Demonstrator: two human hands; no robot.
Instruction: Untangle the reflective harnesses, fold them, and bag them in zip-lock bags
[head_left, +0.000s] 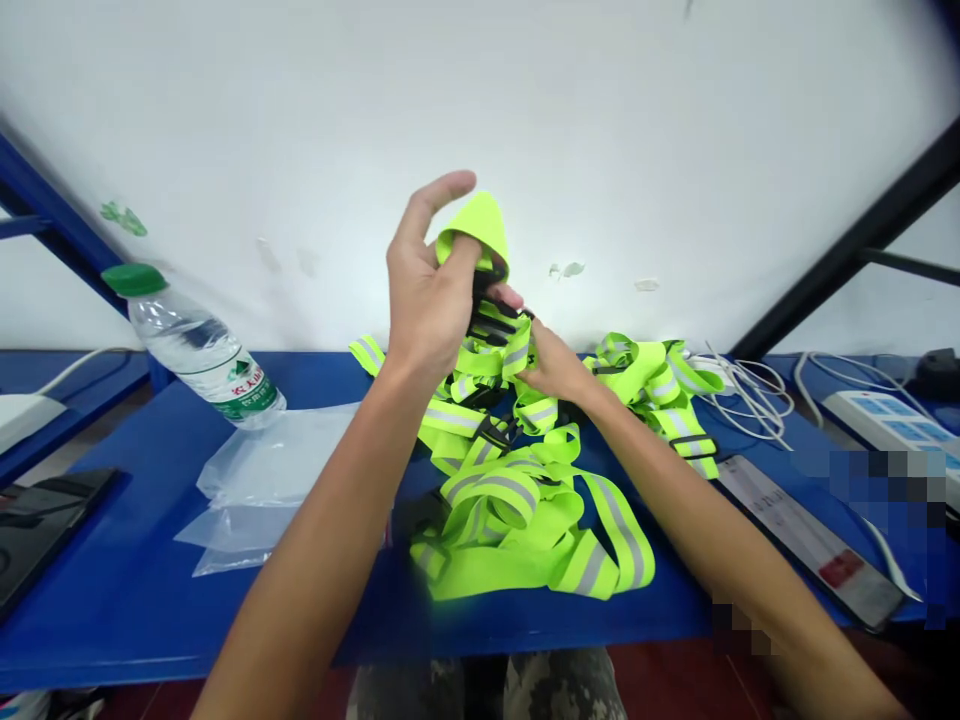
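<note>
My left hand point(435, 285) is raised above the blue table, its thumb pressing on a looped end of a neon-yellow reflective strap point(480, 228). A black plastic buckle point(491, 322) hangs at that loop, just under the fingers. Lower and to the right, my right hand point(555, 360) is closed around strap webbing near the buckle; its fingertips are partly hidden. Beneath both hands lies a tangled heap of the same straps point(517, 500), yellow with grey stripes and black buckles. A second heap point(652, 380) sits to the right of my right forearm.
A tilted water bottle point(206, 350) with a green cap and clear plastic bags point(277, 460) are at the left. A phone point(814, 535), white cables point(750, 395) and a power strip point(892, 430) are at the right. A dark device point(52, 525) rests far left.
</note>
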